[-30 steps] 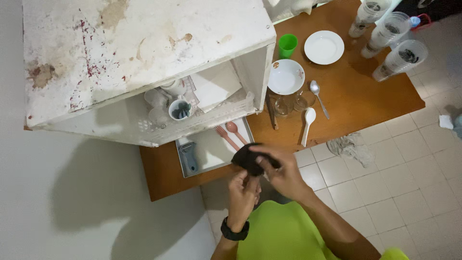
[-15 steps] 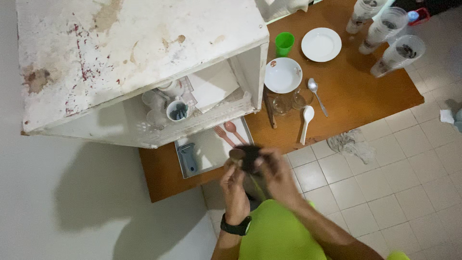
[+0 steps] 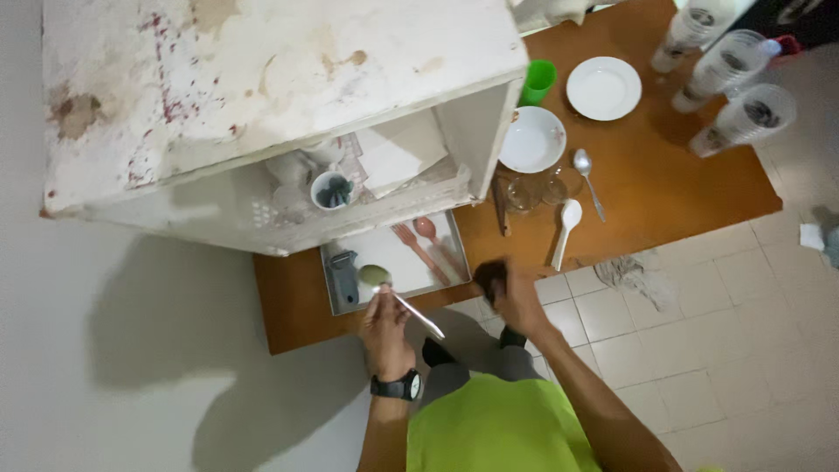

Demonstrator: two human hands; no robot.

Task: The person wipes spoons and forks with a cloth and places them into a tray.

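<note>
1. Left hand (image 3: 384, 328), wristwatch (image 3: 395, 385) on the wrist, closed round the handle of a metal spoon (image 3: 389, 288); spoon bowl sits over the near edge of the grey tray (image 3: 376, 253), handle pointing back toward the person.
2. Right hand (image 3: 516, 297) closed on a dark cloth (image 3: 491, 275), at the table's near edge, just right of the tray.
3. Change: half a second ago both hands were together at the dark cloth in front of the body; now split apart, spoon left, cloth right.
4. Tray holds a pink fork (image 3: 411, 245) and pink spoon (image 3: 433, 240) (partly under the white cabinet (image 3: 262, 79)).
5. Table (image 3: 664, 175): white ladle-type spoon (image 3: 566, 229) and metal spoon (image 3: 587, 179) mid-table, white bowl (image 3: 531, 140) behind them, green cup (image 3: 537, 80) and white plate (image 3: 603, 87) toward the far edge, plastic cups (image 3: 730, 65) at the far right corner.
</note>
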